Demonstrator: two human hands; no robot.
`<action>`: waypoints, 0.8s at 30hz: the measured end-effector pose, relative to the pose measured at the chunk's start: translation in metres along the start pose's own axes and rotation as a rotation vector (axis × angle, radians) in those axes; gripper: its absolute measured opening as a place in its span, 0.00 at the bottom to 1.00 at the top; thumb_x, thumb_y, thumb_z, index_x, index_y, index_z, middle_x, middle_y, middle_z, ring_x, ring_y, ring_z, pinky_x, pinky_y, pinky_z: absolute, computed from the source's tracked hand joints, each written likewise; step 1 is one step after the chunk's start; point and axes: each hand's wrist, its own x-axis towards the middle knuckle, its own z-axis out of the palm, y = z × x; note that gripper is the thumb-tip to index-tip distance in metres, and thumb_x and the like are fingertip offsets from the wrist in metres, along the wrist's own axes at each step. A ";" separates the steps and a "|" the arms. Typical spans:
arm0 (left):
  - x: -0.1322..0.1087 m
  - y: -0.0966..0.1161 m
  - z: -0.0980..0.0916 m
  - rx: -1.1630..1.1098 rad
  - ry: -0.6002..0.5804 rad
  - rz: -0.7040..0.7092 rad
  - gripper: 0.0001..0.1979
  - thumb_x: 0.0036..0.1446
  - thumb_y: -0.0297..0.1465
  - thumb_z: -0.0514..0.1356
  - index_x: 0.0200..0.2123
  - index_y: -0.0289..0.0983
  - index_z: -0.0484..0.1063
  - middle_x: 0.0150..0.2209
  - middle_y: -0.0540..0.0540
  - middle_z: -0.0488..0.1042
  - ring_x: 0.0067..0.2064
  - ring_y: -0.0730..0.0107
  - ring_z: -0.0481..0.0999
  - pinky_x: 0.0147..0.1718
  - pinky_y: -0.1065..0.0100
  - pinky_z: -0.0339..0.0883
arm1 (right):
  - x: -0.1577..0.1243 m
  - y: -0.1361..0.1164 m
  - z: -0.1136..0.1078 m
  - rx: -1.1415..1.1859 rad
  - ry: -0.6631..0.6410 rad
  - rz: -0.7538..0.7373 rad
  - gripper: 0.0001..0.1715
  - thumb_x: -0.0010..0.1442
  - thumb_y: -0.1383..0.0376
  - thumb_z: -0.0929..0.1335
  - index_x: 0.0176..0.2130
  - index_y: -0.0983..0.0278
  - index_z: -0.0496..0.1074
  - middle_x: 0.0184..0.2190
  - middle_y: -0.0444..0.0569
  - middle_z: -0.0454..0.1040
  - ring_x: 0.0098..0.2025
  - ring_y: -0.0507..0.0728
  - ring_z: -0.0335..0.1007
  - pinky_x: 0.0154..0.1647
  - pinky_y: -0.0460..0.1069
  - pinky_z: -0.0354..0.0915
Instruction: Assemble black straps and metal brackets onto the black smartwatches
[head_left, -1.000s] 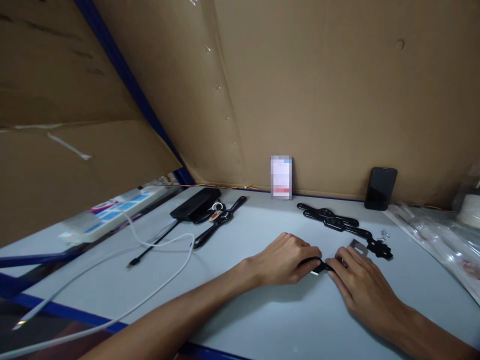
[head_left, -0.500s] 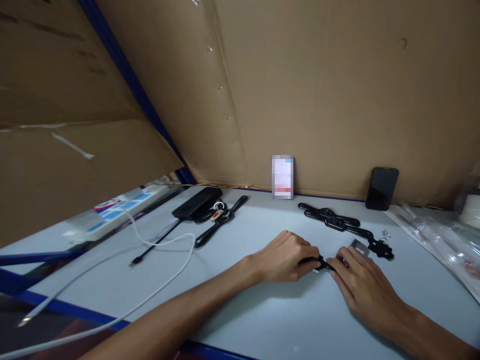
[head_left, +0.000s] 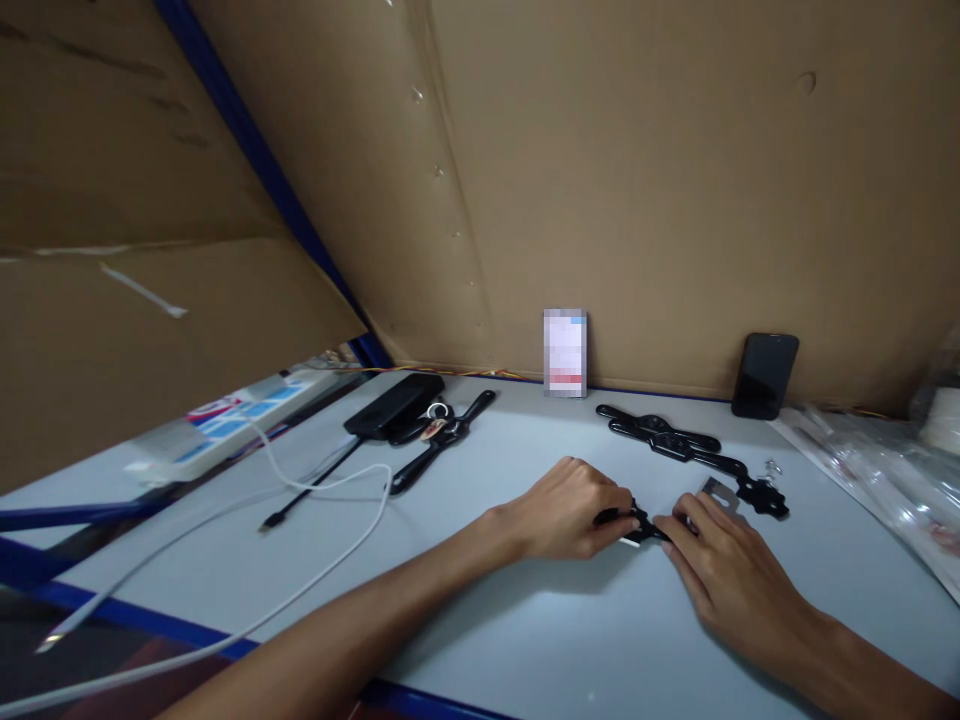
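Observation:
My left hand is closed round one end of a black spokeshave, its fingers and thumb at the tool's middle. My right hand grips the other end, hiding that handle. A thin pale edge shows under the spokeshave's middle. Just behind my right fingers lies a flat grey metal plate with a cutout, partly covered by the hand. Farther back, black spokeshave bodies rest close together, and a black scalloped piece lies to their right beside small shiny screws.
Toward the left are another spokeshave, a black power bank and a white cable. A lit phone and a dark phone lean on the cardboard wall. Clear plastic packaging lies right; a power strip far left.
My left fingers have shifted slightly left and up on the spokeshave, uncovering more of its middle. My right hand has stayed in place.

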 end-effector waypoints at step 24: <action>-0.001 -0.007 0.001 -0.007 0.037 0.050 0.20 0.72 0.37 0.52 0.29 0.37 0.74 0.22 0.50 0.73 0.23 0.72 0.68 0.24 0.65 0.54 | 0.000 0.000 0.000 0.004 -0.037 0.006 0.15 0.66 0.75 0.61 0.45 0.65 0.73 0.40 0.54 0.71 0.42 0.62 0.69 0.38 0.56 0.69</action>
